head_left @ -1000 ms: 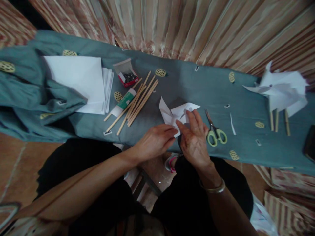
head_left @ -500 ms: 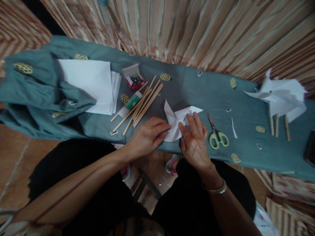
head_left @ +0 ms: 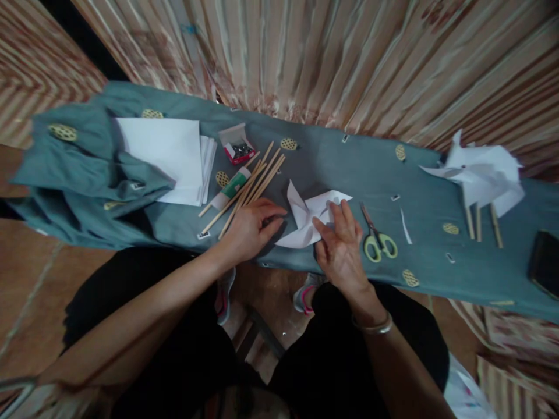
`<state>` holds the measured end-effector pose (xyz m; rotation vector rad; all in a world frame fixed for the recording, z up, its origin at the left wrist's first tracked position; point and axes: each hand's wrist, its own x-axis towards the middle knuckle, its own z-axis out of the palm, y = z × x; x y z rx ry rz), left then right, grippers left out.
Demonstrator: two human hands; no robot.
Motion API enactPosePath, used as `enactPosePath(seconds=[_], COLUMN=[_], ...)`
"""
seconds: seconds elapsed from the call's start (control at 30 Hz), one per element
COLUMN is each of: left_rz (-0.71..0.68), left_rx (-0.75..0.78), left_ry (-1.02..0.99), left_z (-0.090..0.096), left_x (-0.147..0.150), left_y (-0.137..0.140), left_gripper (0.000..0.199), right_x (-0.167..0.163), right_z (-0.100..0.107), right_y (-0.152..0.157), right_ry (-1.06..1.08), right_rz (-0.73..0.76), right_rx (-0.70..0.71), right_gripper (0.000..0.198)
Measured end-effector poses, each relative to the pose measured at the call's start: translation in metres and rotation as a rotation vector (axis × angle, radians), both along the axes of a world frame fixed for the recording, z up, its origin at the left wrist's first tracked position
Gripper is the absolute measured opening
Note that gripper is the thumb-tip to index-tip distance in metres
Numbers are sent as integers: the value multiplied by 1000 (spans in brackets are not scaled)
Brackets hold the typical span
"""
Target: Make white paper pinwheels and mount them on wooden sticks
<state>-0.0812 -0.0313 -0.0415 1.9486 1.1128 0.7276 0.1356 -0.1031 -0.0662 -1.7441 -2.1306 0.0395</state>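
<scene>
A white paper pinwheel (head_left: pixel 308 220) lies on the cloth in front of me, its blades folded in towards the middle. My right hand (head_left: pixel 341 247) holds it down, one finger pressing at the centre and the others on the right blade. To the left of the pinwheel, clear of the paper, is my left hand (head_left: pixel 251 230); its thumb and forefinger are apart with nothing between them. Wooden sticks (head_left: pixel 248 195) lie just beyond that hand, with a glue stick (head_left: pixel 233 186) on top of some. Green-handled scissors (head_left: pixel 379 244) rest to the right of my right hand.
A stack of white paper (head_left: pixel 166 157) and a small red box of metal pins (head_left: pixel 238 148) are at the left. Finished pinwheels (head_left: pixel 484 171) on sticks lie at the right, near a paper strip (head_left: pixel 406 227) and a dark object (head_left: pixel 544 265). A striped curtain (head_left: pixel 297 64) hangs behind.
My left hand has let go of the pinwheel's left blade and moved left, its fingers opening. The right hand still presses the centre. The view has shifted slightly.
</scene>
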Motion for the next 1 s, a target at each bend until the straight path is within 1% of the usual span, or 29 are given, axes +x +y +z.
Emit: enactPosePath(seconds=[0.07, 0.1, 0.2, 0.27, 0.33, 0.4, 0.47, 0.53, 0.7, 0.83, 1.0], left_rz=[45, 72, 126, 154, 199, 229, 209, 180, 153, 41, 25], left_rx=[-165, -264, -623, -838, -982, -1064, -1103, -1107, -1075, -1012, -1027], left_ry=[-81, -162, -496, -675, -789, -875, -933, -955, -902, -874, -887], left_z=[-3, -5, -8, -6, -2, 3, 6, 7, 3, 4, 8], left_x=[1, 3, 12, 19, 26, 32, 35, 37, 40, 43, 46], left_y=[-3, -4, -9, -11, -13, -14, -15, -15, -11, -9, -10], left_gripper=[26, 31, 53, 62, 62, 54, 44, 36, 28, 33, 41], right_x=[-1, -1, -1, -1, 0, 2, 3, 5, 7, 8, 4], right_z=[2, 3, 7, 9, 10, 10, 9, 8, 9, 11, 19], right_y=[1, 2, 4, 5, 6, 6, 7, 7, 6, 4, 0], right_ry=[10, 14, 14, 21, 42, 70, 96, 122, 190, 246, 262], right_rz=[-10, -13, -21, -29, -40, -51, -57, -61, -55, -39, -26], right_rx=[5, 11, 6, -12, -26, -29, -28, -28, -39, -49, -34], right_gripper=[45, 44, 40, 38, 38, 38, 38, 38, 40, 41, 39])
